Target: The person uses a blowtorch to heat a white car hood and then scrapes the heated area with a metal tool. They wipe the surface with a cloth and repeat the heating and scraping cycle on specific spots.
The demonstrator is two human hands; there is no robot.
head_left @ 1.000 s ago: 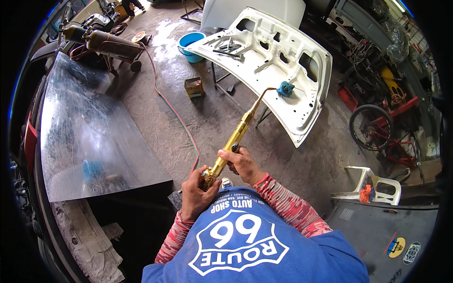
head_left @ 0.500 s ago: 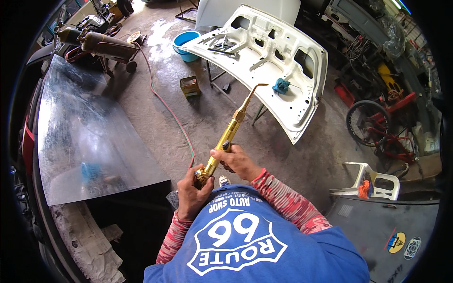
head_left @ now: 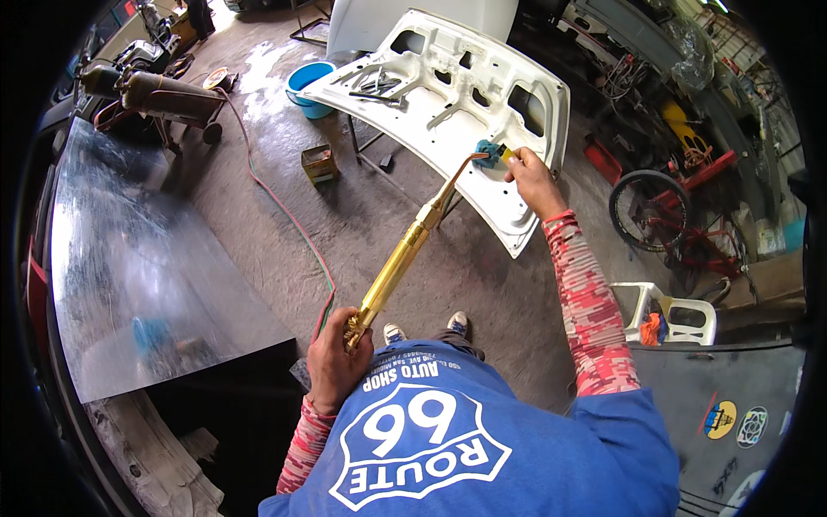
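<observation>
My left hand [head_left: 336, 360] is closed around the valve end of a long brass gas torch [head_left: 395, 268], which slants up and away to the right. Its thin bent copper tip [head_left: 463, 170] reaches over the edge of a white car panel [head_left: 469, 188]. Beside that tip, my right hand [head_left: 536, 183] is stretched out, pinching a small yellow and black lighter [head_left: 506, 156]. Fingers hide part of the lighter. Behind it lies a crumpled teal cloth [head_left: 488, 153] on the panel. No flame shows at the tip.
Red and green hoses [head_left: 289, 213] run across the floor to a cart with gas cylinders [head_left: 153, 90]. A shiny metal sheet [head_left: 164, 284] lies at the left. A blue bucket [head_left: 312, 109] and a small box [head_left: 320, 164] stand near the panel. A white plastic chair [head_left: 694, 321] is at the right.
My right hand has left the torch body and moved forward and right to the tip, carrying the lighter. The left hand still grips the torch's valve end.
</observation>
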